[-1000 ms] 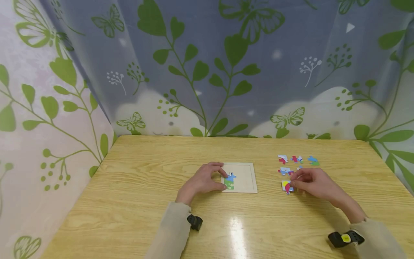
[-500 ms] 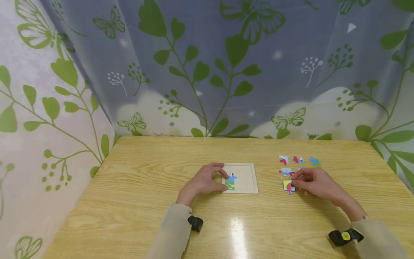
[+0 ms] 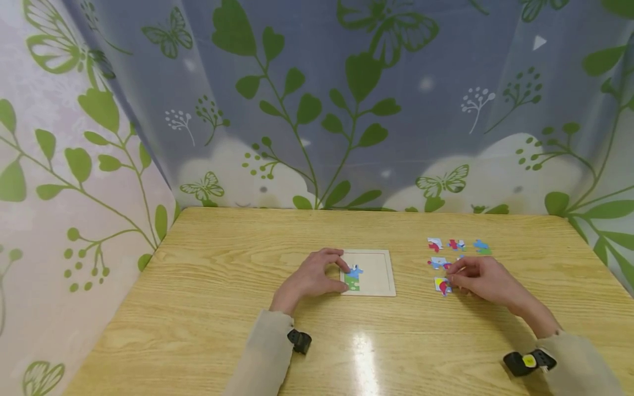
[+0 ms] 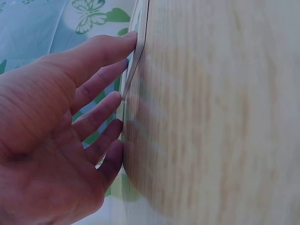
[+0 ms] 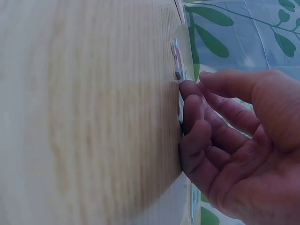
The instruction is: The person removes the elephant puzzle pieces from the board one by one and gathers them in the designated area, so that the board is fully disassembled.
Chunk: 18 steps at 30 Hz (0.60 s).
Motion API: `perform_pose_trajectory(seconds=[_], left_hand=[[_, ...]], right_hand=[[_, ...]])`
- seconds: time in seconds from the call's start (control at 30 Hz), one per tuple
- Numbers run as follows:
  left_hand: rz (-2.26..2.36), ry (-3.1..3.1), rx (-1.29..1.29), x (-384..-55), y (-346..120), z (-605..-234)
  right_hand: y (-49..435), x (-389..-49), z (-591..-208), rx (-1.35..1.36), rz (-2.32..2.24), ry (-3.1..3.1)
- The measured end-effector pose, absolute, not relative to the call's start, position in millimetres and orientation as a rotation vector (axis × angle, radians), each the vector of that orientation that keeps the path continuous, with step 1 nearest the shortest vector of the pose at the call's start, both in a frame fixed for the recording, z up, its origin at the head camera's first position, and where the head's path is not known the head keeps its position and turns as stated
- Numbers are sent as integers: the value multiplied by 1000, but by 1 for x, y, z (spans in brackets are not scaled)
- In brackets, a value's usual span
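Note:
A pale wooden puzzle tray (image 3: 376,275) lies on the table, with a green and blue section of puzzle (image 3: 352,284) fitted in its lower left. My left hand (image 3: 313,273) rests at the tray's left edge, thumb low and index finger higher on it. In the left wrist view the fingers (image 4: 105,110) are loosely spread along that edge. Over to the right, my right hand (image 3: 484,279) pinches the right side of a yellow and red puzzle piece (image 3: 441,284), close to the tabletop. In the right wrist view its other fingers (image 5: 197,133) curl against the wood.
Behind the right hand lie several loose puzzle pieces: a white and red piece (image 3: 435,244), a red and white piece (image 3: 453,245), a blue and green piece (image 3: 480,246) and a pale blue piece (image 3: 438,262). A patterned curtain (image 3: 317,110) hangs behind the wooden table (image 3: 238,247).
The yellow and red piece has shifted and turned very slightly at the right fingertips. The left hand and the tray have stayed in place.

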<state>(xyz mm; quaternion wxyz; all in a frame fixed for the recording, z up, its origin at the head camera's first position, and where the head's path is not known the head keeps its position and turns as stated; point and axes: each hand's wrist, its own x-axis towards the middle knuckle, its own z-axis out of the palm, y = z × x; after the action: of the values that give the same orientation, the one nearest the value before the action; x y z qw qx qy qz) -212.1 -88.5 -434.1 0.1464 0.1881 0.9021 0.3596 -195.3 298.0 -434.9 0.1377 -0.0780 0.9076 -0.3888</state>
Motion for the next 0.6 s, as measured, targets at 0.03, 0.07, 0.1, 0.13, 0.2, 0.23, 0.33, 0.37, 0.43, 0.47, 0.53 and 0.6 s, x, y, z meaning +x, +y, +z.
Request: perform_pose_trajectory(seconds=[0.03,0.07,0.1,0.13,0.2,0.23,0.33,0.37,0.43,0.47,0.53,0.6], left_hand=[[1030,2598,543,-212,-89,-434],[1026,2600,546,-212,-89,-434],[1022,2602,547,-212,-89,-434],[1019,2602,546,-212,-89,-435],[1017,2605,542,-213,-89,-435],[1020,2605,536,-213,-89,-435],[1021,2613,521,-212,-90,-435],[1015,2618,517,-212,-89,-435],[1009,2626,505,-212,-89,-434],[1002,2631,495,-212,-89,-434],[982,2644,480,-213,-88,-435],[969,2654,474,-214,-88,-435]], right_hand=[[298,-195,-435,-239,-1124,2634],[297,-195,-435,-240,-1124,2643],[297,-195,-435,-246,-1123,2655],[296,-194,-434,-258,-1119,2672],[293,-193,-432,-278,-1112,2702],[291,-193,-431,-292,-1100,2724],[283,-193,-429,-339,-1085,2762],[280,-193,-428,-351,-1083,2768],[273,-194,-428,-386,-1085,2776],[270,-194,-428,-406,-1097,2768],[263,-195,-428,-437,-1110,2761],[256,-197,-427,-474,-1132,2743]])
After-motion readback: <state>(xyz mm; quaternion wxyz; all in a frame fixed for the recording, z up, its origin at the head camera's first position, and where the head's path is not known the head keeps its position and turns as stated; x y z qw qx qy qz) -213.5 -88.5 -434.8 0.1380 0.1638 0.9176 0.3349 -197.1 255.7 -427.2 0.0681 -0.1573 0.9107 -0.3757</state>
